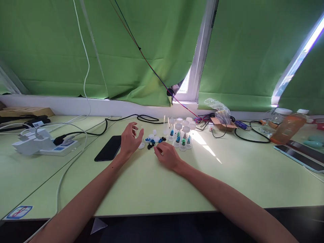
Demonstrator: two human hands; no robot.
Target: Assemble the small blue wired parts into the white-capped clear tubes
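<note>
My left hand (130,140) is curled with the thumb opposite the fingers, around what looks like a clear plastic tube, mostly see-through and hard to outline. Below its thumb, a round white cap (141,145) lies on the table. My right hand (167,156) rests on the table, fingertips pinched together beside a loose pile of small blue and black parts (152,143); whatever is in the pinch is hidden. Several white caps (151,136) lie among those parts. Behind my right hand stand several clear tubes with white lids (185,129), holding blue and green pieces. One clear tube (165,125) stands uncapped.
A black phone (107,148) lies left of my left hand. Farther left is a white power strip (58,148) with plugs and cables. At the right are a small cardboard box (222,125), an orange bottle (288,127) and another phone (298,158). Black cable (148,118) runs along the back.
</note>
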